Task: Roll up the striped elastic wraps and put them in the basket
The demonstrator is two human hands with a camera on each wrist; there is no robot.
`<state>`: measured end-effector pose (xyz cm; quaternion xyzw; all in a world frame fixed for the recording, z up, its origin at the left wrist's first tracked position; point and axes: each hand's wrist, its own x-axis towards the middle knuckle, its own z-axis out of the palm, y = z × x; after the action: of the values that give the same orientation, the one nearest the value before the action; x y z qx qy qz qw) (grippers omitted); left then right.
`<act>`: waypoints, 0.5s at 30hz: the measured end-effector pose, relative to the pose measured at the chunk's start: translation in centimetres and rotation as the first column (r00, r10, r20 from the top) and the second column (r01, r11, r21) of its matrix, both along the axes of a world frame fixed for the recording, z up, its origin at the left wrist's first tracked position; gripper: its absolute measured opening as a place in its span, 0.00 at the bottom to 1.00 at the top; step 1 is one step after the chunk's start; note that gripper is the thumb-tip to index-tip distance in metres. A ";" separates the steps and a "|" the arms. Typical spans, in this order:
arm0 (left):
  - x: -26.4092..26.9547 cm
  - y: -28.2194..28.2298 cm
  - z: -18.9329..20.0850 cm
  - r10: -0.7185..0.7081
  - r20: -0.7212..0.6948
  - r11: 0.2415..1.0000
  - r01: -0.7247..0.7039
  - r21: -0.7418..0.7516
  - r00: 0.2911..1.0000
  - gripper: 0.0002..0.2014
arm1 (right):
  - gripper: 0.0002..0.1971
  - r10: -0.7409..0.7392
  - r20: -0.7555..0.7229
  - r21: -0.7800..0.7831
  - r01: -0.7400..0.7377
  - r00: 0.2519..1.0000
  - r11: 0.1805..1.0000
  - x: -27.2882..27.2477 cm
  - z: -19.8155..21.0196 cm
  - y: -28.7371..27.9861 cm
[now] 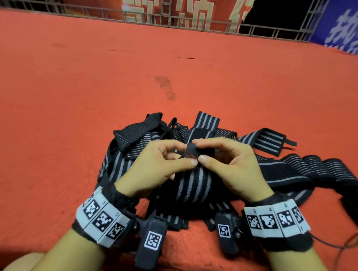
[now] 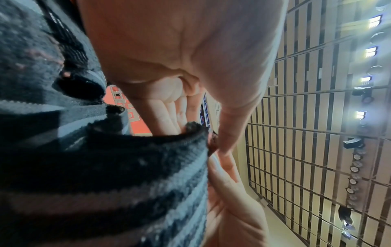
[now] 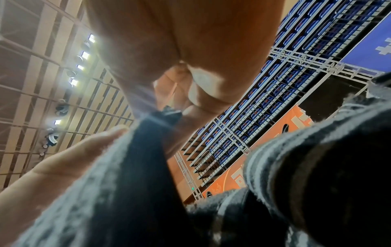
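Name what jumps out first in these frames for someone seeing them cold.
Dead centre, the left hand and right hand both pinch the dark end of one striped wrap. Around it sprawls a tangled pile of wraps, all unrolled, on the red carpet. No basket shows in any view.

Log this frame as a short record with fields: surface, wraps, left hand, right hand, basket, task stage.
surface: red carpet
wraps: tangled pile of striped elastic wraps, black with grey stripes, none seen rolled
left hand: left hand pinches the end of the held wrap
right hand: right hand pinches the same end, thumbs nearly meeting
basket: not in view
task stage: first roll seemingly just starting
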<state>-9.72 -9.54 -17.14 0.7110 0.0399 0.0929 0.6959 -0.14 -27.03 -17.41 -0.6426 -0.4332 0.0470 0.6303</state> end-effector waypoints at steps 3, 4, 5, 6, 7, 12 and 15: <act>-0.3 -0.2 0.2 0.034 0.022 0.999 -0.034 0.024 0.999 0.14 | 0.25 0.094 -0.207 0.069 -0.082 0.974 0.994 -0.3 0.3 -0.2; -0.3 -0.3 0.3 0.047 0.049 0.998 -0.048 0.031 0.998 0.12 | 0.27 0.093 -0.248 0.069 -0.078 0.964 0.995 -0.4 0.4 -0.2; -0.4 -0.4 0.4 0.051 0.080 0.998 -0.053 0.026 0.996 0.09 | 0.27 0.062 -0.246 0.045 -0.053 0.967 0.998 -0.6 0.5 -0.2; -0.5 -0.5 0.4 0.056 0.106 0.998 -0.059 0.023 0.993 0.08 | 0.24 0.019 -0.203 -0.001 -0.019 0.979 1.000 -0.7 0.6 -0.2; -0.6 -0.4 0.4 0.064 0.135 0.997 -0.068 0.030 0.989 0.09 | 0.21 -0.007 -0.164 -0.045 0.000 0.986 0.999 -0.8 0.8 -0.3; -0.8 0.2 0.5 0.034 0.128 0.994 -0.047 0.098 0.991 0.11 | 0.16 -0.028 -0.131 -0.061 0.020 0.991 0.998 -0.8 0.9 -0.3; -0.8 0.6 0.4 -0.012 0.025 0.986 0.008 0.166 1.000 0.12 | 0.18 -0.101 0.007 -0.019 0.101 0.995 0.995 -0.9 0.6 -0.1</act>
<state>-10.48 -8.92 -16.78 0.7652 0.0194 0.1017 0.6354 -1.02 -27.17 -16.80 -0.6701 -0.4014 0.0173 0.6242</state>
